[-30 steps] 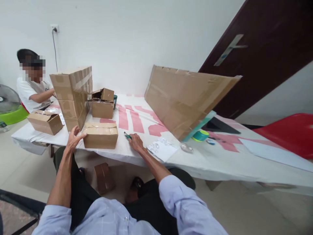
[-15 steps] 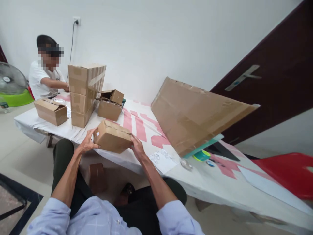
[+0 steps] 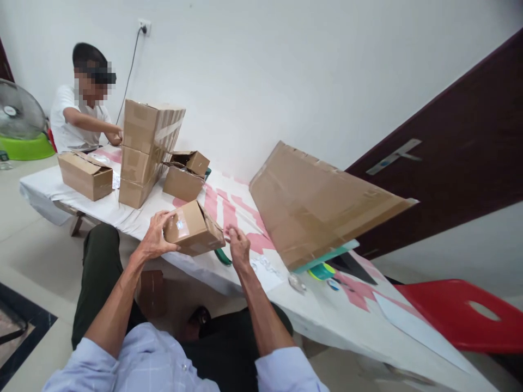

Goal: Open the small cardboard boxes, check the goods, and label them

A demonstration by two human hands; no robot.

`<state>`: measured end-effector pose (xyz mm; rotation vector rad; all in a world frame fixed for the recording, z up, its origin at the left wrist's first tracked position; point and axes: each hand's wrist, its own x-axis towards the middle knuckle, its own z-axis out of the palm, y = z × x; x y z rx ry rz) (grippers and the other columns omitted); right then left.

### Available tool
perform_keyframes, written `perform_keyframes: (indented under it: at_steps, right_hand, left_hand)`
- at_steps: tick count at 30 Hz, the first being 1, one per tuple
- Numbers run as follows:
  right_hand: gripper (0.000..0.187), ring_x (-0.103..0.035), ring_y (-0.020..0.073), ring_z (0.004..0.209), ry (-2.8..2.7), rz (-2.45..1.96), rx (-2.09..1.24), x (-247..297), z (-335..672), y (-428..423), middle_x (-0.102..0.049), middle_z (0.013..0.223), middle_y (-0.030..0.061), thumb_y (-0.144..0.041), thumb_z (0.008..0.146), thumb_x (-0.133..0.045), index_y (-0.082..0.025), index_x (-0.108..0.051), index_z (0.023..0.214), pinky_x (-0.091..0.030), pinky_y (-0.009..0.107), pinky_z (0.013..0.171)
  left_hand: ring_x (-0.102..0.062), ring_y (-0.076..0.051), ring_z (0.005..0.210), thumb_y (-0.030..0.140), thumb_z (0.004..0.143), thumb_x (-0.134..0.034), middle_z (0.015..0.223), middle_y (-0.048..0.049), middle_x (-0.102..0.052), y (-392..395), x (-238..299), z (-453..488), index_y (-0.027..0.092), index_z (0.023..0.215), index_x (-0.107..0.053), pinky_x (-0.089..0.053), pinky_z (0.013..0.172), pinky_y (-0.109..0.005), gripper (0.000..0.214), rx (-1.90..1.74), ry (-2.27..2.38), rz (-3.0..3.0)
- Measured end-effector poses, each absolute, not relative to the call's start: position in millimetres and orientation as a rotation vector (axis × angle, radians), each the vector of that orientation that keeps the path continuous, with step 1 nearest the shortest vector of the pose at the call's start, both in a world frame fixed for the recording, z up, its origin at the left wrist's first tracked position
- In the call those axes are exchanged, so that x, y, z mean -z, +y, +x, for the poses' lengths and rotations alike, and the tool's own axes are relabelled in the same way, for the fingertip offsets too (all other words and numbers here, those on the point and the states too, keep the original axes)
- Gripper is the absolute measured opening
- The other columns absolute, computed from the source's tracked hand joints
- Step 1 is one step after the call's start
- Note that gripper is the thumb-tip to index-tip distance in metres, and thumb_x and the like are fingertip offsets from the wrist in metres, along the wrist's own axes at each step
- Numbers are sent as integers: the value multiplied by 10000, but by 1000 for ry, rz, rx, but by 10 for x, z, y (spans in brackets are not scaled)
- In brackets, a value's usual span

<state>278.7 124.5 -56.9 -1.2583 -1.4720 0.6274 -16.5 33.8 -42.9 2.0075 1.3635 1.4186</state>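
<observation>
My left hand grips the left end of a small cardboard box, thumb below and fingers over the top side. The box is tilted above the table's front edge, and a flap at its right end stands slightly ajar. Just off that end, my right hand has its fingers curled in a pinch; whatever lies between them, if anything, I cannot make out. A curved green object shows on the table between the box and my right hand, partly hidden.
Stacked boxes stand at left, beside a closed box and an open box. A large cardboard sheet leans at right. Nearby lie a green tape roll and a red chair. Another person sits at the far left.
My right hand has let go of the box's right end and moved slightly away from it. The box has turned in my left hand, and the green object has come into view.
</observation>
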Motion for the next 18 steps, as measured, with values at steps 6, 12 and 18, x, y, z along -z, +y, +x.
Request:
perform_keyframes:
  at_steps: [6, 12, 18]
  right_hand:
    - [276, -612, 297, 1181, -2064, -822, 74, -341, 2392, 792, -723, 1190, 128, -325, 1030, -535, -230, -771, 1137, -469, 503, 1092]
    - [195, -560, 299, 1115, -2619, -709, 426, -654, 2087, 660, -724, 1131, 112, -218, 1029, -582, -206, -770, 1081, -440, 439, 950]
    - [146, -550, 276, 1105, -2738, -654, 536, -728, 2037, 678, -714, 1134, 96, -179, 986, -682, -217, -770, 1096, -404, 399, 962]
  left_hand:
    - [-410, -408, 1463, 250, 604, -906, 1538, -153, -446, 274, 325, 12, 258, 1526, -505, -353, 1247, -598, 1005, -1417, 1381, 2086]
    - [-408, -424, 1459, 268, 604, -904, 1532, -165, -444, 256, 304, 102, 257, 1557, -474, -345, 1241, -595, 1045, -1422, 1398, 2123]
    - [-407, -405, 1462, 270, 645, -886, 1553, -168, -434, 210, 282, 163, 268, 1587, -446, -343, 1244, -570, 1039, -1409, 1383, 2159]
